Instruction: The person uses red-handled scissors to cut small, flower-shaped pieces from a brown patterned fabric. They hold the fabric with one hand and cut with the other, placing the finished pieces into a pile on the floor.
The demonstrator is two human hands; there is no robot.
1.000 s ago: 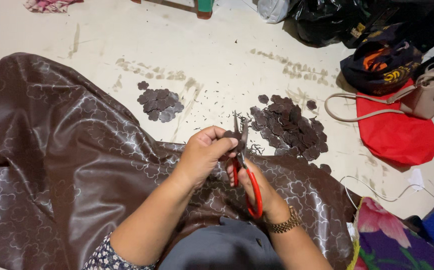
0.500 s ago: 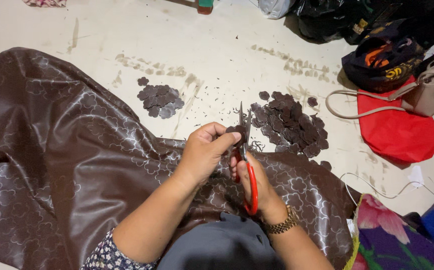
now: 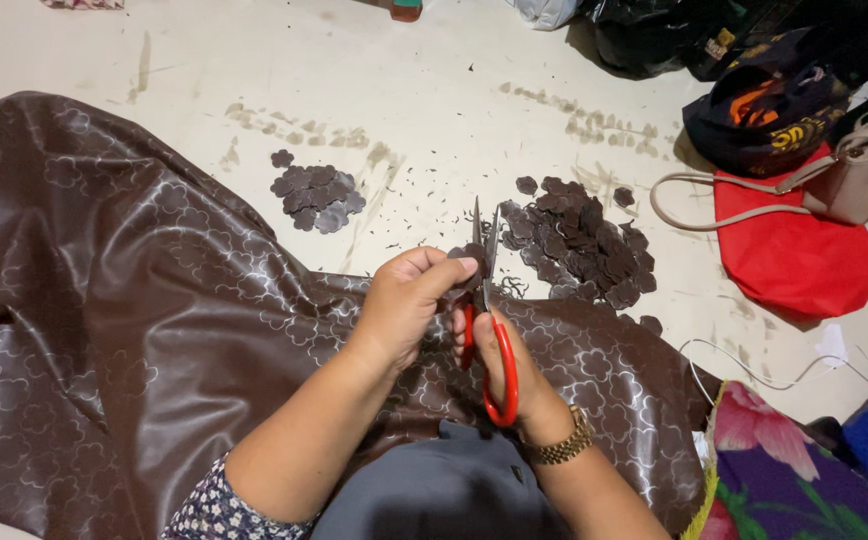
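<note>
Scissors [image 3: 486,300] with red handles, gripped in the right hand [image 3: 499,365], stand blades-up over the brown patterned fabric [image 3: 124,330] spread across the floor; the blades are parted a little more than half a second ago, when they looked nearly closed. Left hand [image 3: 409,300] is closed in a pinch on a small brown fabric piece [image 3: 469,262] held right against the blades, in much the same place as in the two earlier views, the thumb now lying further over the piece. Judged from this, one snip around the piece's edge has ended and the blades have reopened for another. Far right of the hands lies the larger pile of cut flower-shaped pieces [image 3: 584,235]; a smaller pile [image 3: 314,190] lies far left, both unchanged. A gold wristwatch [image 3: 559,447] sits on the right wrist. At the far right edge rest a red bag [image 3: 794,250], a beige handbag [image 3: 854,180] and a dark bag [image 3: 764,110].
</note>
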